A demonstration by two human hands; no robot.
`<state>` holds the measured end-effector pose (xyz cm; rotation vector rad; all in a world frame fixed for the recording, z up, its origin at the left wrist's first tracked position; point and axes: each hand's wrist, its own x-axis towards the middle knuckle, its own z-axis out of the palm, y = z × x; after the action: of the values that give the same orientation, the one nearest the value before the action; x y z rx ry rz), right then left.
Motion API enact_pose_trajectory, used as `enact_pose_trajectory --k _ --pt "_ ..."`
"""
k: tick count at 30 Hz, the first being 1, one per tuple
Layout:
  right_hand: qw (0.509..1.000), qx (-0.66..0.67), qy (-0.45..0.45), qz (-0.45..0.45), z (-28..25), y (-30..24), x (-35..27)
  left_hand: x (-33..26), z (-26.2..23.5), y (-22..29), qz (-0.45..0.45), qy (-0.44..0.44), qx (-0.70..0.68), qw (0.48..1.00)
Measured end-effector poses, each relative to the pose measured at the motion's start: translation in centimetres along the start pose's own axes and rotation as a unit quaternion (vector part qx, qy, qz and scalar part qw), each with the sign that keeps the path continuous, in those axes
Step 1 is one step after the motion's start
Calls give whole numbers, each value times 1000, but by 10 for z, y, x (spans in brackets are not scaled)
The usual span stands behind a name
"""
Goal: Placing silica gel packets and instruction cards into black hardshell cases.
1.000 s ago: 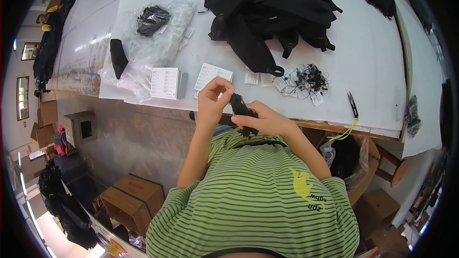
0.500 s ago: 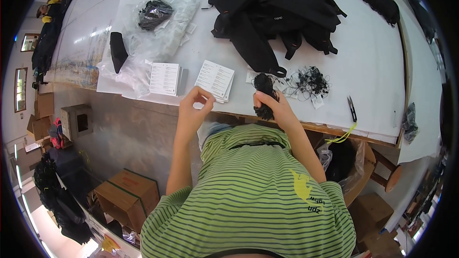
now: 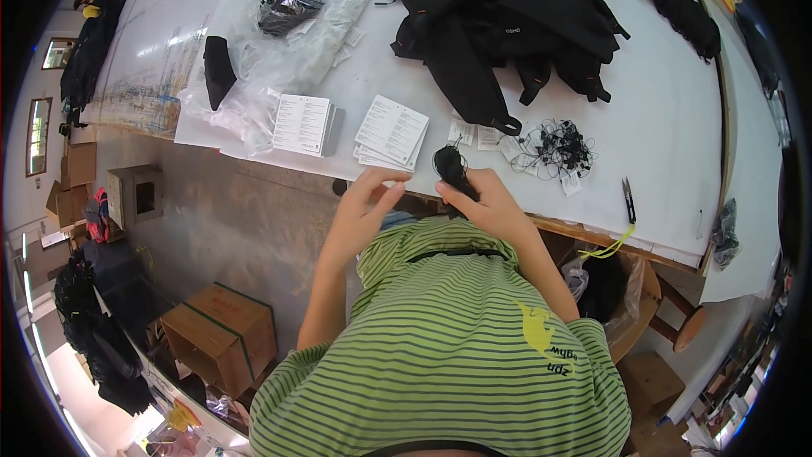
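My right hand (image 3: 492,205) is wrapped round a bundle of thin black cords (image 3: 451,166) at the table's front edge. The bundle's rounded top sticks up past the thumb; its lower end is partly hidden by the hand. To its left is my left hand (image 3: 364,210), fingers bent and thumb held apart, with nothing visible in it. Just beyond that hand lies a fanned stack of white printed cards (image 3: 392,131). A second, neater card stack (image 3: 302,125) stands farther left. Right of the bundle sits a tangle of black cords (image 3: 565,149) with small white tags.
Black fabric pieces with straps (image 3: 499,25) are heaped at the back. Clear plastic bags (image 3: 326,38), one around something black, lie at the back left beside a black fabric piece (image 3: 219,74). Thread snips (image 3: 628,200) with a yellow cord lie at the right. A cardboard box (image 3: 222,334) stands on the floor.
My right hand has drawn the cord bundle slightly left and nearer my body. My left hand has shifted right toward it, its thumb and finger parting from a near-pinch.
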<state>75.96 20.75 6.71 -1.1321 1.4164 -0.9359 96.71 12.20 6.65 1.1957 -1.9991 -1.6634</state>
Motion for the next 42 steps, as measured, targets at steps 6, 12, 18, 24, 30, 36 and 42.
enact_pose_trajectory --k 6,12,18,24,30,36,42 --pt "991 -115 33 -66 5 2 -6 28 31 7 18 -24 -210 977" --pt "988 -128 68 -60 6 2 -8 30 33 8 30 -37 -229 972" --pt "967 -140 172 -125 2 6 -6 32 36 9 42 8 -174 984" --pt "979 -42 165 -116 -5 12 -6 36 38 25 17 -32 -179 983" --pt "990 96 90 -46 -20 24 -16 49 39 22 -27 -129 -248 960" --pt "954 252 99 130 -53 14 -46 66 70 25 -34 -198 -197 960" --pt "905 229 317 167 -89 9 -93 66 93 27 104 -161 -139 972"
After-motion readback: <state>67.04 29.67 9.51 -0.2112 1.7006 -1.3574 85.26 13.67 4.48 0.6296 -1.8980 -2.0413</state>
